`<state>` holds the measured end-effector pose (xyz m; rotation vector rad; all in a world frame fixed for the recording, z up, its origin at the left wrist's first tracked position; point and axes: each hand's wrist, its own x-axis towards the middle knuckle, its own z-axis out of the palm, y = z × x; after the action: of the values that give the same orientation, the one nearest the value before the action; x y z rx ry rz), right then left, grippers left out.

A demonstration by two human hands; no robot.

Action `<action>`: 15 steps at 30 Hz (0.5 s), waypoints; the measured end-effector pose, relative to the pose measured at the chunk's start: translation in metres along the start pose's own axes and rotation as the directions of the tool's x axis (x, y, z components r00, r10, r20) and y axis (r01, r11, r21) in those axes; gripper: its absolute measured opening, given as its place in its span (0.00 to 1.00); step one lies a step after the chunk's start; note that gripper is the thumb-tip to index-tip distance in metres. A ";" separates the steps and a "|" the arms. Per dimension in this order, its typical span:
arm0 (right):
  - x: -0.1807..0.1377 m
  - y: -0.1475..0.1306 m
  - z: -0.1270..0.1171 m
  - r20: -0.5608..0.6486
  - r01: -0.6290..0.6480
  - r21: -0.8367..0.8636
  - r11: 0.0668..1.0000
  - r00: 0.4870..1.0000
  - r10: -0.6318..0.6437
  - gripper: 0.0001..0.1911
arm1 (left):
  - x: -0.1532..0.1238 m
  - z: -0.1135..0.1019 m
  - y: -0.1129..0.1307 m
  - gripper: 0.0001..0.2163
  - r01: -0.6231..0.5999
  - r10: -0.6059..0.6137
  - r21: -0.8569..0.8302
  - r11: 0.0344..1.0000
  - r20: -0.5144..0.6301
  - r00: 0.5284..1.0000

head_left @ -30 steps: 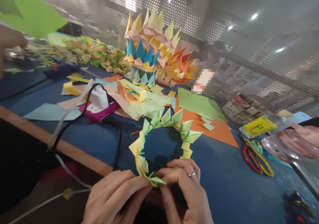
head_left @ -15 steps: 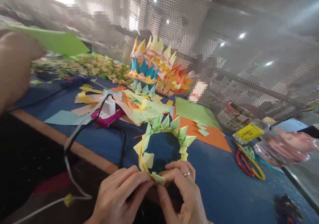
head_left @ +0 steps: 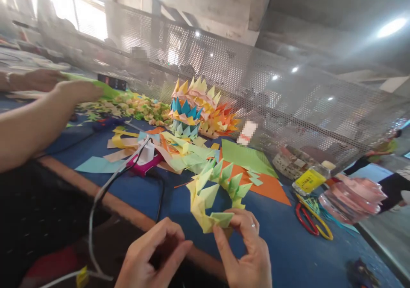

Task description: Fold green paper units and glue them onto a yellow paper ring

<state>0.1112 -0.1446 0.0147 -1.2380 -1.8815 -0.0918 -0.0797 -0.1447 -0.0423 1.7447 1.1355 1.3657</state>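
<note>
My right hand (head_left: 245, 247) pinches the near end of a ring of folded yellow and green paper points (head_left: 213, 194) and holds it tilted up above the blue tabletop (head_left: 282, 241). My left hand (head_left: 152, 256) is just left of it, off the paper, with its fingers curled loosely apart and nothing in them. The ring's far side reaches toward an orange sheet (head_left: 270, 185) and a green sheet (head_left: 245, 155).
Another person's arm (head_left: 35, 121) reaches in from the left over green paper. Stacked spiky paper models (head_left: 195, 106) stand at the back by a metal mesh screen. A pink device with cables (head_left: 144, 162), loose paper pieces, a yellow-labelled bottle (head_left: 312, 179) and red-and-yellow scissors (head_left: 312, 224) lie around.
My left hand has let go of the paper ring and drawn back. My right hand has lifted and tilted the ring. The view has swung upward, and the other person's arm has come further in.
</note>
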 end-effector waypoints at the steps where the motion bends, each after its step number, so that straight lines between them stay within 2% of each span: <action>1: 0.001 -0.001 -0.003 -0.004 -0.021 0.025 0.999 1.000 0.021 0.03 | -0.001 0.000 0.002 0.06 0.101 -0.095 -0.123 0.987 0.051 0.994; 3: 0.002 -0.005 -0.007 0.011 -0.058 0.080 0.995 0.998 0.057 0.02 | 0.001 0.001 0.008 0.12 0.282 -0.236 -0.380 0.881 0.165 0.958; 5: 0.002 -0.010 -0.009 0.017 -0.086 0.141 0.986 0.996 0.085 0.02 | 0.005 0.005 0.019 0.18 0.383 -0.291 -0.583 0.716 0.250 0.924; 7: -0.001 -0.014 -0.008 0.003 -0.101 0.190 0.977 0.995 0.102 0.02 | 0.009 0.010 0.031 0.19 0.425 -0.296 -0.699 0.575 0.307 0.905; 10: -0.007 -0.019 -0.004 -0.040 -0.096 0.212 0.973 0.993 0.107 0.02 | 0.012 0.019 0.041 0.16 0.487 -0.362 -0.741 0.463 0.343 0.866; 15: -0.017 -0.022 0.001 -0.142 -0.152 0.197 0.969 0.973 0.181 0.05 | 0.009 0.029 0.035 0.14 0.512 -0.401 -0.766 0.387 0.360 0.842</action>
<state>0.0954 -0.1670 0.0107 -1.2185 -1.6043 0.0716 -0.0423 -0.1502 -0.0153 0.6747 0.5967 1.1198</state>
